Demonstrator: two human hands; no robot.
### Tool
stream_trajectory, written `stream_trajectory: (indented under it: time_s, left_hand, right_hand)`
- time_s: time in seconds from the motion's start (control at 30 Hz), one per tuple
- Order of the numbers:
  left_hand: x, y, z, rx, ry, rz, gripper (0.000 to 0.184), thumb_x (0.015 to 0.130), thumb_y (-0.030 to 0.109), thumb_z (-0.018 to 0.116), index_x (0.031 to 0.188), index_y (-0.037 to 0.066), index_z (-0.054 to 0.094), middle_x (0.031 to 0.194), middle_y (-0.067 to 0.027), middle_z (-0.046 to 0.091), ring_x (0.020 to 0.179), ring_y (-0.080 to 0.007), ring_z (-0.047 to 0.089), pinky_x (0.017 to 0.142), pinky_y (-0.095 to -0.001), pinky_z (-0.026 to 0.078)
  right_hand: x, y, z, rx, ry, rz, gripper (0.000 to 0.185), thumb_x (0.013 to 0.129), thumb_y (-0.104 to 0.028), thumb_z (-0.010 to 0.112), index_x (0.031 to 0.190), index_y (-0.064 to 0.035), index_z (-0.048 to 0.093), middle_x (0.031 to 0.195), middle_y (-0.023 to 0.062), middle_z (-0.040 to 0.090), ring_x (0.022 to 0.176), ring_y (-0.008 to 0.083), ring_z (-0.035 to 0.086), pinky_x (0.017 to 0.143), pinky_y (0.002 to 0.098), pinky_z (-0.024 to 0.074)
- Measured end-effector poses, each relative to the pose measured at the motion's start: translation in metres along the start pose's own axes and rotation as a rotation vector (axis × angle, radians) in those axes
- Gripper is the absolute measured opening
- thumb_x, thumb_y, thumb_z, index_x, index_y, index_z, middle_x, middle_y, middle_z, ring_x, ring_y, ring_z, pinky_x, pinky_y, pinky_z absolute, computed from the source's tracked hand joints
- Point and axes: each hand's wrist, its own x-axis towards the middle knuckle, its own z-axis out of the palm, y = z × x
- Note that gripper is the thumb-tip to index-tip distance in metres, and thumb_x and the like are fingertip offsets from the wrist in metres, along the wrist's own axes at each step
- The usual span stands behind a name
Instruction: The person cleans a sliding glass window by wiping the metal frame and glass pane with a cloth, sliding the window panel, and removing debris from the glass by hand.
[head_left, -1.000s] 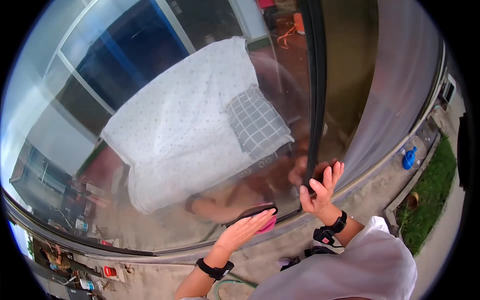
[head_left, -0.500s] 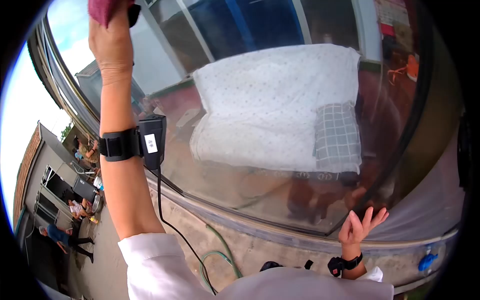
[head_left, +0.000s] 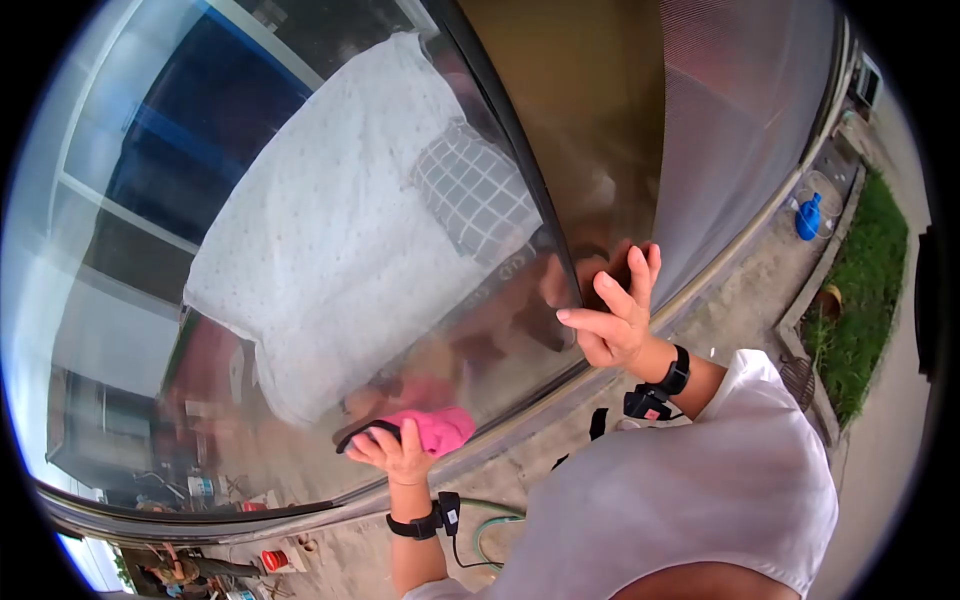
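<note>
My left hand (head_left: 402, 458) is closed on a pink cloth (head_left: 440, 431), which lies against the lower part of the window glass (head_left: 215, 440). A dark strip (head_left: 368, 434) shows beside the fingers; I cannot make out what it is. Over at the right, my right hand (head_left: 622, 318) has its fingers spread, at the dark upright edge of the window frame (head_left: 530, 170), and grips nothing. The fingertips seem to touch the pane there. Each wrist wears a black strap with a small box.
Through the glass a white sheet (head_left: 320, 220) and a grey checked cloth (head_left: 475, 195) show. A mesh screen (head_left: 745, 130) stands at the right. Below lie a green hose (head_left: 490, 525), a red bucket (head_left: 274, 560) and a blue object (head_left: 808, 217). A person (head_left: 180, 570) is at lower left.
My left hand has come down from high on the pane to its lower edge, with the pink cloth. The view has turned right, and my right hand stays by the frame edge.
</note>
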Motion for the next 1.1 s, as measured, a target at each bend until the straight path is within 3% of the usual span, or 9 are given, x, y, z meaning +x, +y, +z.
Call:
stream_trajectory:
  time_s: [0.07, 0.17, 0.27, 0.37, 0.57, 0.73, 0.9, 1.0, 1.1]
  left_hand:
    - [-0.047, 0.009, -0.003, -0.039, -0.203, 0.232, 0.040, 0.086, 0.034, 0.050, 0.125, 0.029, 0.054, 0.143, 0.0009, 0.043, 0.136, -0.0248, 0.032, 0.111, -0.0551, 0.015]
    - [-0.032, -0.013, -0.021, -0.013, -0.275, 0.442, 0.041, 0.082, 0.029, 0.053, 0.123, 0.034, 0.056, 0.136, 0.0122, 0.049, 0.131, -0.0113, 0.039, 0.112, -0.0435, 0.016]
    - [-0.006, -0.081, -0.058, 0.009, -0.246, 0.417, 0.038, 0.083, 0.025, 0.052, 0.119, 0.035, 0.059, 0.130, 0.0089, 0.054, 0.124, -0.0129, 0.044, 0.107, -0.0396, 0.022]
    - [0.042, -0.185, -0.105, 0.143, -0.107, 0.328, 0.046, 0.085, 0.036, 0.051, 0.123, 0.010, 0.056, 0.133, -0.0205, 0.049, 0.126, -0.0427, 0.041, 0.104, -0.0553, 0.029]
    - [0.158, -0.343, -0.165, -0.120, 0.283, -0.109, 0.050, 0.095, 0.031, 0.045, 0.136, 0.001, 0.042, 0.142, -0.0172, 0.040, 0.127, -0.0329, 0.043, 0.104, -0.0401, 0.034]
    - [0.132, -0.272, -0.139, 0.099, 0.397, -0.144, 0.051, 0.093, 0.026, 0.048, 0.137, 0.003, 0.041, 0.142, -0.0157, 0.041, 0.132, -0.0359, 0.035, 0.108, -0.0434, 0.026]
    - [-0.014, -0.146, -0.083, -0.049, -0.039, -0.138, 0.065, 0.081, 0.038, 0.060, 0.137, 0.011, 0.040, 0.144, -0.0269, 0.031, 0.137, -0.0444, 0.020, 0.107, -0.0610, 0.015]
    - [-0.058, -0.098, -0.074, -0.150, -0.407, 0.182, 0.062, 0.076, 0.022, 0.058, 0.137, 0.024, 0.043, 0.141, 0.0018, 0.043, 0.129, -0.0174, 0.037, 0.100, -0.0363, 0.029]
    - [-0.032, -0.124, -0.082, -0.083, -0.309, 0.346, 0.065, 0.076, 0.021, 0.056, 0.139, 0.020, 0.041, 0.146, 0.0005, 0.037, 0.133, -0.0155, 0.033, 0.101, -0.0332, 0.030]
  right_hand:
    - [0.001, -0.012, -0.007, -0.027, 0.028, 0.018, 0.031, 0.068, -0.007, 0.053, 0.089, -0.0194, 0.072, 0.131, 0.0049, 0.054, 0.133, 0.0381, 0.035, 0.112, 0.0544, 0.0105]
    - [0.006, -0.020, -0.006, -0.078, 0.081, 0.038, 0.027, 0.066, -0.003, 0.054, 0.085, -0.0145, 0.069, 0.129, 0.0089, 0.056, 0.131, 0.0392, 0.037, 0.110, 0.0540, 0.0149]
    - [0.013, -0.059, -0.013, -0.136, 0.046, 0.208, 0.030, 0.067, 0.007, 0.054, 0.088, -0.0102, 0.066, 0.130, 0.0114, 0.056, 0.132, 0.0392, 0.037, 0.107, 0.0543, 0.0208]
    - [-0.013, -0.124, -0.016, -0.014, 0.018, 0.430, 0.029, 0.071, 0.009, 0.055, 0.092, -0.0078, 0.063, 0.127, 0.0138, 0.057, 0.128, 0.0385, 0.041, 0.104, 0.0520, 0.0264]
    - [-0.051, -0.216, 0.004, 0.208, -0.267, 0.536, 0.032, 0.070, 0.013, 0.054, 0.095, -0.0050, 0.063, 0.116, 0.0083, 0.063, 0.113, 0.0297, 0.055, 0.093, 0.0413, 0.0430]
    - [-0.048, -0.224, 0.008, 0.326, -0.253, 0.559, 0.033, 0.072, 0.015, 0.052, 0.098, -0.0023, 0.063, 0.110, 0.0088, 0.066, 0.106, 0.0274, 0.060, 0.077, 0.0316, 0.0511]
    - [-0.037, -0.214, -0.003, 0.293, -0.280, 0.614, 0.029, 0.075, 0.015, 0.051, 0.098, -0.0008, 0.060, 0.104, 0.0115, 0.067, 0.105, 0.0295, 0.061, 0.084, 0.0356, 0.0497]
    - [-0.035, -0.206, -0.012, 0.227, -0.294, 0.611, 0.036, 0.074, 0.015, 0.047, 0.104, 0.0003, 0.058, 0.107, 0.0137, 0.065, 0.105, 0.0326, 0.059, 0.090, 0.0379, 0.0464]
    - [-0.046, -0.184, -0.024, 0.419, -0.307, 0.784, 0.026, 0.082, 0.010, 0.049, 0.105, 0.0019, 0.057, 0.110, 0.0136, 0.064, 0.102, 0.0255, 0.061, 0.089, 0.0335, 0.0470]
